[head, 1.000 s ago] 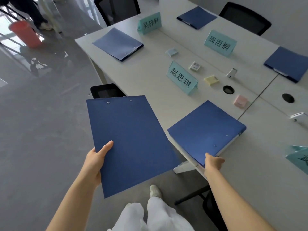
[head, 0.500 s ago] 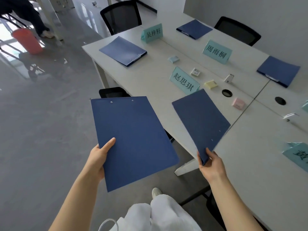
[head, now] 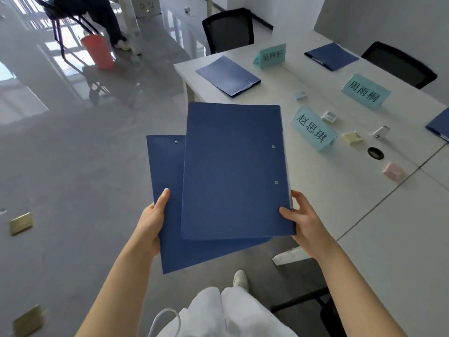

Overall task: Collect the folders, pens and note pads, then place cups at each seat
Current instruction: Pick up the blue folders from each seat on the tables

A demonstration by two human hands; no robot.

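Two blue folders are in the air in front of me, beside the white table (head: 340,190). My left hand (head: 150,224) grips the lower folder (head: 167,186) at its left edge. With thumb on top, my right hand (head: 303,220) holds the upper folder (head: 233,171) by its right bottom corner, and this folder overlaps the lower one. On the table lie further blue folders: one at the far left end (head: 227,75), one at the back (head: 331,55), one at the right edge (head: 439,126). Small note pads lie mid-table: pale blue (head: 299,95), white (head: 329,116), yellow (head: 352,137), pink (head: 393,171).
Teal name cards (head: 313,128) (head: 365,91) (head: 272,55) stand on the table, next to a white clip-like object (head: 381,131) and a cable hole (head: 375,153). Black chairs (head: 228,30) (head: 398,63) stand at the far side. A person's legs and an orange bin (head: 98,52) are far left on the floor.
My right hand lifted the second folder off the table edge and swung it left over the folder in my left hand. The two folders now overlap.
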